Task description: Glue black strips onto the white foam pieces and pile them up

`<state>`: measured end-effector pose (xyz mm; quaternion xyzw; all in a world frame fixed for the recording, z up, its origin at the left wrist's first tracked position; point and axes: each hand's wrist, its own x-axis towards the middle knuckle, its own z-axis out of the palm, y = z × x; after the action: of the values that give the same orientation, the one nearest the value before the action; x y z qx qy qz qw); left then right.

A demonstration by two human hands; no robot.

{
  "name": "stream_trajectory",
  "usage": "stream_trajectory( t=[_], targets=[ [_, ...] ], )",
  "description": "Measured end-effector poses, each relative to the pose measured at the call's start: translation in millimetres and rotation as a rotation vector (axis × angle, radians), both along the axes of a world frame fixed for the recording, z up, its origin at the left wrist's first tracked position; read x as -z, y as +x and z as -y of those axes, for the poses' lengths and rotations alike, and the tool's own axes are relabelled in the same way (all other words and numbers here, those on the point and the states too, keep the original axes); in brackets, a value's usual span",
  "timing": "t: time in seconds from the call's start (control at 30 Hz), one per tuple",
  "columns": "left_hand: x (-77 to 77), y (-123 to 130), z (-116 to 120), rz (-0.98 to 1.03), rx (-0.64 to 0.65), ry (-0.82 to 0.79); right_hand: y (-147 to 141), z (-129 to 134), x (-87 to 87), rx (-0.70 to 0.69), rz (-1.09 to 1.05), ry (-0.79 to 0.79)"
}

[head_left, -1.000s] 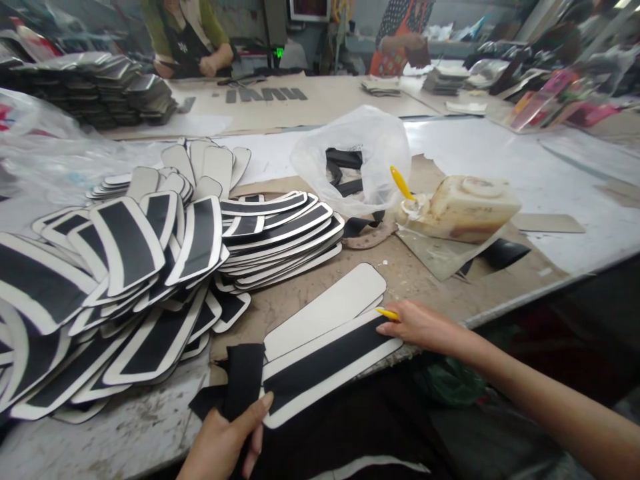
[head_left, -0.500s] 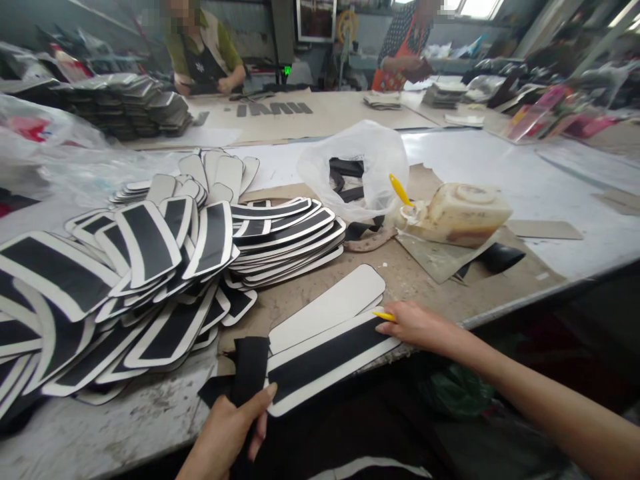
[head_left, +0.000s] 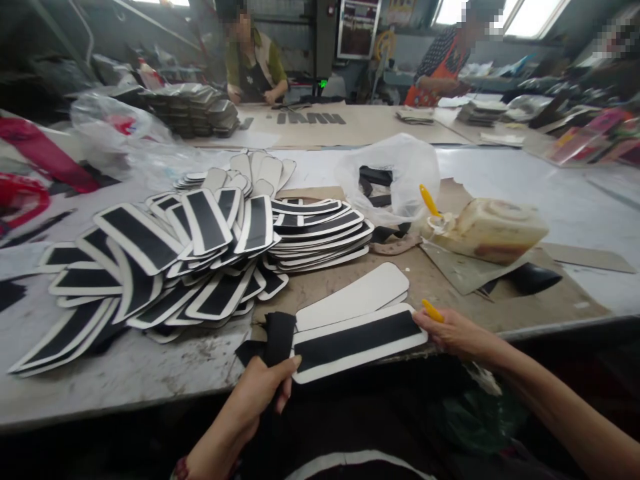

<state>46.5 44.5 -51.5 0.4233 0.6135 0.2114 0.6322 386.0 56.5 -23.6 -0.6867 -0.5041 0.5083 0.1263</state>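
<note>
The panel is faced in smooth, matt white, with a cloth-like, dull black strip laid along it. The bag is formed of thin, crinkled plastic, the jug of stained plastic. The glossy worktop is dulled by grime near its edge.

Bright window high in a grey back wall
</note>
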Motion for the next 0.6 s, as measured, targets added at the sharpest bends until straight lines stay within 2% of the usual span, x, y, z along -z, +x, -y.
stream_trajectory(
  t=[0.17, 0.3, 0.4, 0.5, 0.6],
  targets=[
    [-2.1, -5.5, 6.6, 0.118, -0.067, 0.002, -8.2, 15.6, 6.3, 0.219, -0.240, -0.061],
    [-6.3, -10.0, 12.4, 0.146, -0.113, 0.013, -8.1, 25.2, -8.3, 0.248, -0.312, -0.049],
    [-8.7, -10.9, 18.1, 0.286, -0.195, 0.010, -6.3, 32.8, -13.0, 0.261, -0.427, -0.042],
    [-6.2, -9.0, 25.5, 0.532, -0.320, -0.080, -6.6, 40.6, -2.2, 0.363, -0.649, -0.024],
    [-0.8, -6.5, 31.3, 0.637, -0.385, -0.149, -9.6, 45.7, 14.3, 0.454, -0.827, -0.041]
  ],
)
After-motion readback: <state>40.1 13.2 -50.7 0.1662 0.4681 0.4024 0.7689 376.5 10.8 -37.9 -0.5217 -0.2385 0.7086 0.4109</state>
